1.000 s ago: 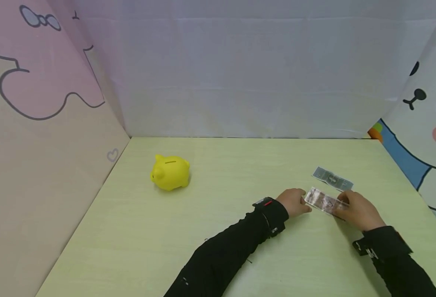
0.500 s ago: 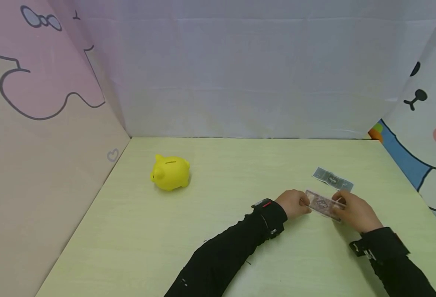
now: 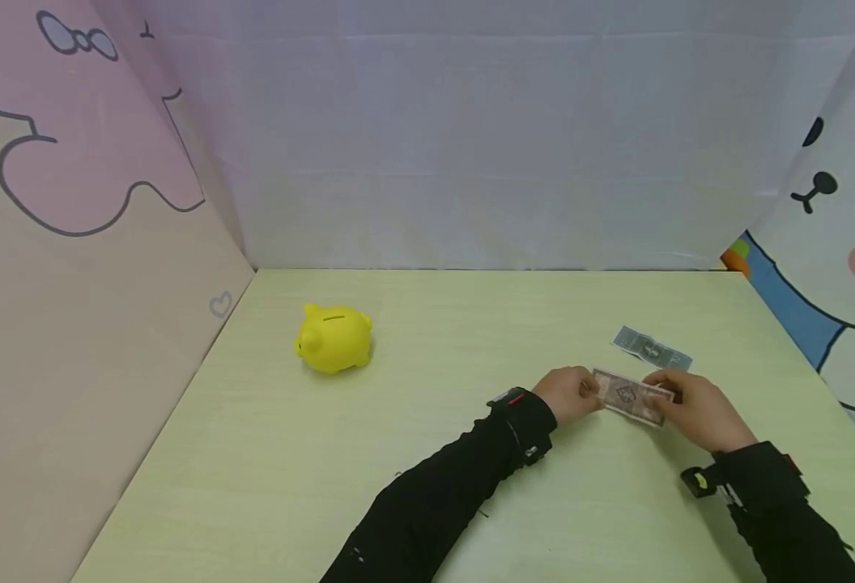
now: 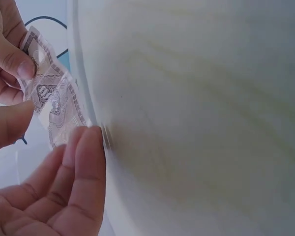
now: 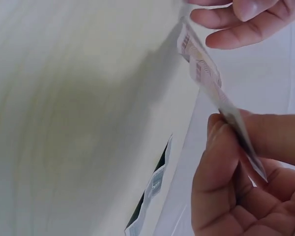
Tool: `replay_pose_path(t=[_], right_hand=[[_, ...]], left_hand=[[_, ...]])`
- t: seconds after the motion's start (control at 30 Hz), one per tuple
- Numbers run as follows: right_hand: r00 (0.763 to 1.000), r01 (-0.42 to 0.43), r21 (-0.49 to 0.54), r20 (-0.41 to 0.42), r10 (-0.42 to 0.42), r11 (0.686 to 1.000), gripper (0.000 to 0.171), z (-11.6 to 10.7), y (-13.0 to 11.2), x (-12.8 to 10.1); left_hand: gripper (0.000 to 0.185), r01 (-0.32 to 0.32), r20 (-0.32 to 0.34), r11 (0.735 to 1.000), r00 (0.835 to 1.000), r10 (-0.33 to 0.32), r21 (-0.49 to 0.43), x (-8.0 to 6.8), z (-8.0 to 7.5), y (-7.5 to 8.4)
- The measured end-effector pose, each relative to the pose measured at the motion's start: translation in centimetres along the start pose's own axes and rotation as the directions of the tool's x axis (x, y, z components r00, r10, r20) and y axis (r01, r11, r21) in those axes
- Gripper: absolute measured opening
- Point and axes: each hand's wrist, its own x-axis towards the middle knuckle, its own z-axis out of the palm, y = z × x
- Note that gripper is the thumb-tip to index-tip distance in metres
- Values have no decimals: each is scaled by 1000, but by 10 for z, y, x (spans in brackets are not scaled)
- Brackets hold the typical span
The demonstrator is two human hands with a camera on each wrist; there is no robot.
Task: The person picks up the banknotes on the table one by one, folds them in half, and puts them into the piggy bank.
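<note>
Pinkish banknote (image 3: 625, 394) shifted leftward — right hand (image 3: 703, 411) hiding part.

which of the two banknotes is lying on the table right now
The grey-green banknote: it lies creased on the table, with neither hand on it. The pinkish-brown banknote is pinched in the right hand.

Place: you seem to be in a staged booth
Backdrop (image 3: 500, 146): plain pale sheet
Side walls (image 3: 78, 348): cartoon prints flanking your surface (image 3: 253, 461)
</note>
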Motion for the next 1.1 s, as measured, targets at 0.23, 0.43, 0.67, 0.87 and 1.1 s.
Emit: replay_pose_path(t=[0.23,0.43,0.67,0.87,1.1], right_hand=[[999,53,30,-13,-53,998,29,-5,-11,-6],[995,101,55,-26,-100,993,32,-11,-22,-11],[994,109,64,-29,-107,992,33,-12,-25,-10],[987,150,87,-63,-145,985,33,-13,-27,-5],[980,166,108,-128,-152,980,40,7,11,17]], left_hand=[[41,79,-49,996,995,-82,-51,-1,-2,-3],[45,99,-41,984,994,-106,-146,-1,-4,-5],[31,23,-97,977,994,-45,-211,-3,-9,-9],[21,-44,-128,940,992,0,-339,-9,-18,-14],[21,-94,-174,908,984,24,-408,-19,-31,-17]])
